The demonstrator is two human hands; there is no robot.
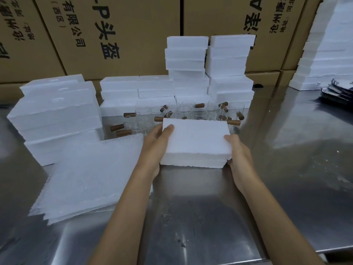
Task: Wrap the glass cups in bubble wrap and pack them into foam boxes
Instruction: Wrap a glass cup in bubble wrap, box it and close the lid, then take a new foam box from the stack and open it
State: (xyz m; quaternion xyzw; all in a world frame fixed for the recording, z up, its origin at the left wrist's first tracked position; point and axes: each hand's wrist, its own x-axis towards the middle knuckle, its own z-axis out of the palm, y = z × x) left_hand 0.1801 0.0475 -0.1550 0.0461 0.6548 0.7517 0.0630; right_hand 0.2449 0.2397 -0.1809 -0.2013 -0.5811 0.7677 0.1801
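Observation:
A closed white foam box (194,142) sits in the middle of the steel table (191,217), held from both sides. My left hand (156,146) grips its left end with the thumb on the lid. My right hand (239,155) clasps its right end. Just behind the box stand several clear glass cups with brown wooden handles (183,112); the box hides the nearest ones. A stack of bubble wrap sheets (89,176) lies flat to the left of my left forearm.
Foam boxes are piled at the left (57,115) and along the back (210,73). A tall foam stack (328,46) and dark packets (338,92) sit at the far right. Cardboard cartons (114,35) wall off the back. The table's front edge runs at lower right.

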